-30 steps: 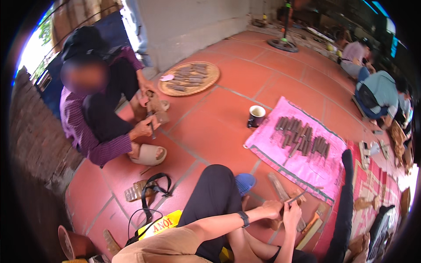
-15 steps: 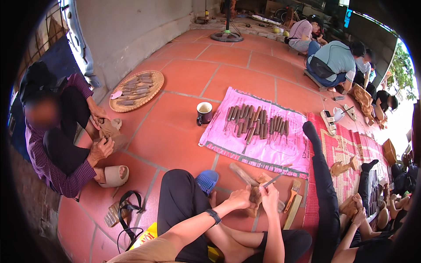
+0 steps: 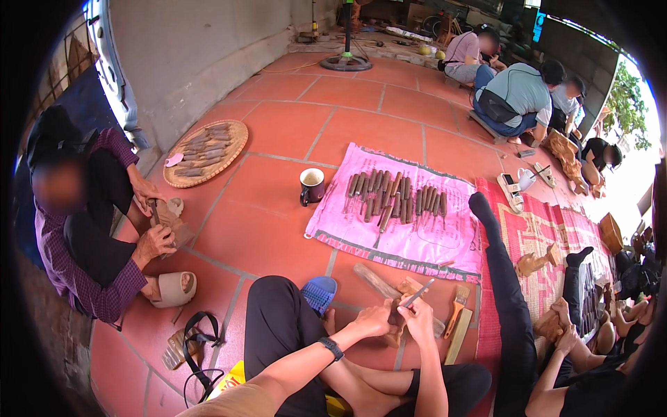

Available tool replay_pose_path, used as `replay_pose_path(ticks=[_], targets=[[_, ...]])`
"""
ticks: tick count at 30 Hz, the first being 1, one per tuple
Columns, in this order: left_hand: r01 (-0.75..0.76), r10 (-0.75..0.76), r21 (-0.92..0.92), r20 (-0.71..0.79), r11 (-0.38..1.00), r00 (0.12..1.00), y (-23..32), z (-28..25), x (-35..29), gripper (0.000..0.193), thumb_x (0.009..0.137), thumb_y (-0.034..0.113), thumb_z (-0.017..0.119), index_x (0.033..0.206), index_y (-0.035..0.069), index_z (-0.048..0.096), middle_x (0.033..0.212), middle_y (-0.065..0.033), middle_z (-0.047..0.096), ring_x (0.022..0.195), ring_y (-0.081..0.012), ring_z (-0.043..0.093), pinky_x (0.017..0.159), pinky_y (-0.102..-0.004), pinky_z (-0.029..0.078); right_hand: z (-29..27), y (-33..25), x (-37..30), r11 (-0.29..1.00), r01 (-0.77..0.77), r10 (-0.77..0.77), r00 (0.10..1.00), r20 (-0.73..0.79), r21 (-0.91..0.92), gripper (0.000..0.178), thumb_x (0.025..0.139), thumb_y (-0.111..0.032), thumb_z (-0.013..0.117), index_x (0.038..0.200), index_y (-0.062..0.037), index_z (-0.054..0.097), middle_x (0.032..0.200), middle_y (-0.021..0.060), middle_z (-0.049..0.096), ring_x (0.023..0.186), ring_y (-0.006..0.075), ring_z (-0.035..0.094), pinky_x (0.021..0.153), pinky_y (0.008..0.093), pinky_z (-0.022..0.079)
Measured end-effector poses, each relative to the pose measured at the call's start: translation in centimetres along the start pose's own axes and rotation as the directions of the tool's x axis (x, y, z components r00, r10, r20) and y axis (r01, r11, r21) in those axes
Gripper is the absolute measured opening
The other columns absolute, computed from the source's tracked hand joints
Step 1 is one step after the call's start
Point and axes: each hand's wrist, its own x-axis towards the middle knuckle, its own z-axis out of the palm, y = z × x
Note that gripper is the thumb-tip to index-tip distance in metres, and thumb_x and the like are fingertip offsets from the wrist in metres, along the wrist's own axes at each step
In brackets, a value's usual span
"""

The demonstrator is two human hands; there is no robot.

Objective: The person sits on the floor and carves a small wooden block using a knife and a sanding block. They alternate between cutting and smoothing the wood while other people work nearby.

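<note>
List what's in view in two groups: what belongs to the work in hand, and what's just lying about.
Likely in the work: the held tool, the held wood, the brush, the tools on the pink cloth.

Seemingly just lying about: the mug, the blue slipper.

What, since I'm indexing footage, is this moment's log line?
left hand: at wooden piece; right hand: holds slim tool; pink sheet: under dark-handled tools; brush: on tiles
</note>
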Motion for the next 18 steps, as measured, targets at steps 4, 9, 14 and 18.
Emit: replay_pose_path(ticks=[4,9,14,18], targets=[[-0.013,0.014,0.039,-0.036,0.999,0.999,-0.5,0.4,0.0,0.093,0.072,0.047,0.078,0.139,-0.001,0.035,0.113,-0.0262,0.066,0.108,-0.0417,0.064,0.091,-0.0495,0.05,-0.1,0.4,1.0,0.995,-0.041,0.051,0.992,-0.111,0.09,0.011,0.083,0.01,0.065,0.09,0.0013,0.062,0.077,0.0017,0.064,0.072,0.0076,0.059,0.067,0.0246,0.049],[-0.002,0.002,0.038,-0.013,0.999,1.0,0.3,-0.2,-0.2,0.093,0.072,0.049,0.079,0.139,-0.001,0.037,0.111,-0.0262,0.066,0.107,-0.0416,0.064,0.09,-0.0491,0.051,-0.3,1.0,0.1,0.995,-0.033,0.028,0.999,0.046,0.095,0.012,0.084,0.01,0.064,0.091,-0.0001,0.062,0.078,0.0008,0.064,0.073,0.0075,0.059,0.068,0.0236,0.048],[-0.007,0.009,0.037,-0.054,0.999,0.998,-0.5,0.1,-0.3,0.09,0.072,0.047,0.079,0.137,0.001,0.038,0.112,-0.0255,0.067,0.107,-0.0408,0.064,0.09,-0.0486,0.051,-0.4,1.5,1.3,0.956,-0.107,0.126,0.99,-0.054,0.274,0.013,0.084,0.01,0.066,0.094,0.0017,0.064,0.089,0.0057,0.069,0.081,0.0098,0.063,0.072,0.0247,0.05],[-0.015,0.014,-0.014,-0.049,1.0,0.999,0.1,-0.2,-0.7,0.089,0.071,0.044,0.081,0.136,0.0,0.039,0.115,-0.0254,0.066,0.109,-0.0401,0.064,0.091,-0.0482,0.051,-0.6,1.8,0.2,0.935,-0.121,0.094,0.991,0.095,0.334,0.016,0.083,0.011,0.065,0.094,0.0006,0.064,0.095,0.0065,0.069,0.086,0.0114,0.064,0.079,0.0254,0.051]])
